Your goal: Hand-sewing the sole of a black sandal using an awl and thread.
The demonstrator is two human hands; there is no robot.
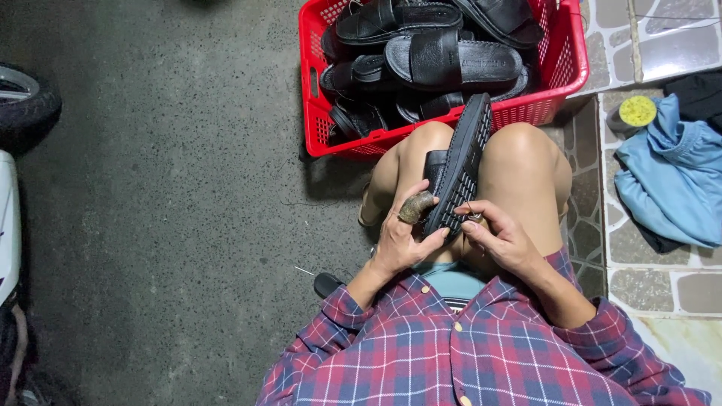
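Observation:
A black sandal (460, 164) stands on edge between my bare knees, its ridged sole facing right. My left hand (404, 234) grips the sandal's near end, with a brown finger guard (416, 206) on the index finger. My right hand (502, 237) presses against the sole's lower edge and pinches a small metal tool (474, 217), partly hidden by the fingers. I wear a red and blue plaid shirt.
A red plastic basket (562, 69) piled with black sandals (448, 59) sits on the concrete floor just beyond my knees. To the right lie a blue cloth (671, 177) and a yellow sponge (638, 110) on tiled paving. A tyre (26, 105) shows at the left edge.

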